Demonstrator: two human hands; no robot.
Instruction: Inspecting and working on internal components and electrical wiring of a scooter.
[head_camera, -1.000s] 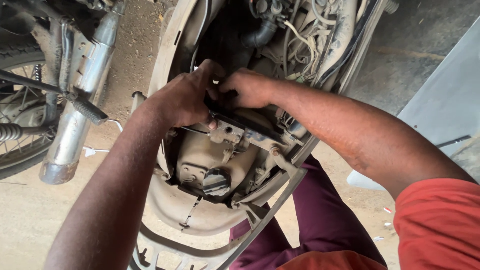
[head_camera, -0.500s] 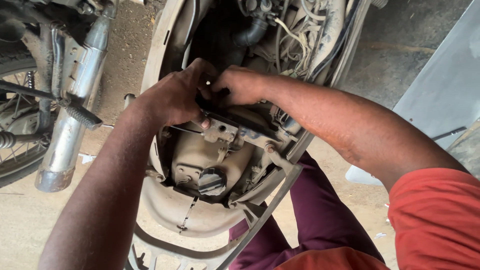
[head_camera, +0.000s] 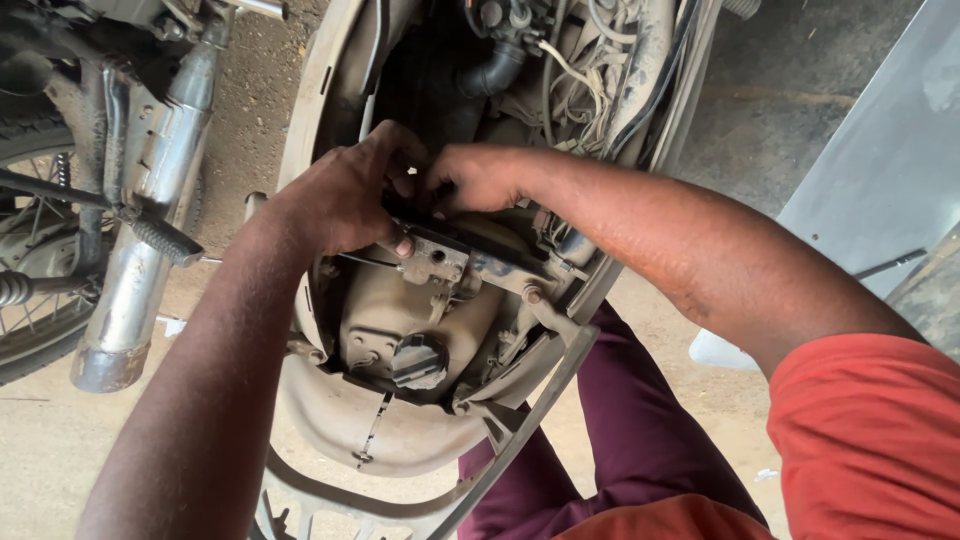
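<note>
I look down into the opened rear body of a scooter (head_camera: 330, 100). My left hand (head_camera: 345, 200) grips a dark flat part (head_camera: 440, 235) at the top of a metal bracket (head_camera: 480, 265), thumb pressed on the bracket's plate. My right hand (head_camera: 480, 175) reaches in from the right and its fingers close on the same dark part, fingertips hidden behind it. Below the bracket sits a dusty tan tank (head_camera: 420, 330) with a black round cap (head_camera: 418, 360).
A chrome exhaust pipe (head_camera: 140, 220) and a spoked wheel (head_camera: 30, 260) of another motorbike stand at the left. Hoses and a wire bundle (head_camera: 570, 70) fill the cavity above my hands. A grey panel (head_camera: 880, 170) leans at the right. My maroon trouser leg (head_camera: 640, 430) is below.
Both hands stay on the dark part at the bracket with only slight shifts; the view has drifted a little, so the scooter sits slightly higher in frame.
</note>
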